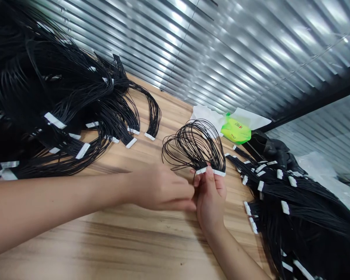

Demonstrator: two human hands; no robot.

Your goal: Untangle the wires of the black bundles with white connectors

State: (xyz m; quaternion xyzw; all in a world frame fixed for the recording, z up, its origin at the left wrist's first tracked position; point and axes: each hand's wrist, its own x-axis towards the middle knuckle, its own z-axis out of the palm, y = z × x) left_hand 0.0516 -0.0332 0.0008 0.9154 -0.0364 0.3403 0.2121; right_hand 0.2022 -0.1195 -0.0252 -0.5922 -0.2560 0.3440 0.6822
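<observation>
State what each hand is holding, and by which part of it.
The right hand pinches a looped black wire harness by its white connector strips. The left hand is right beside it; whether it holds anything cannot be told.
</observation>
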